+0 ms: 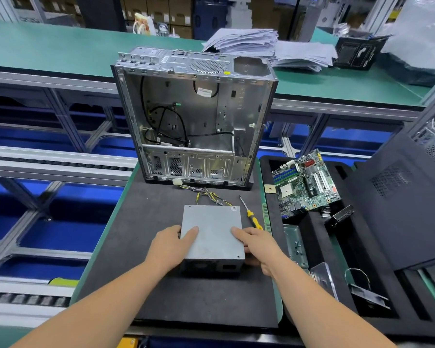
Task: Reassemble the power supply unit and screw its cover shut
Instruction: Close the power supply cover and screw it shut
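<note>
Head view: the power supply (212,233) sits on the dark mat (141,247) at lower centre of the frame, its grey cover on top. The left hand (170,244) and the right hand (258,244) grasp its two sides, thumbs lying on the cover. A yellow-handled screwdriver (250,214) lies just right of it, below the open computer case (194,116).

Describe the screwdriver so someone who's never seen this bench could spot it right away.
Find the open computer case standing on the black mat. In front of it both hands hold a grey power supply; the screwdriver lies just right of it. Its yellow-and-black handle is unlike anything nearby.
</note>
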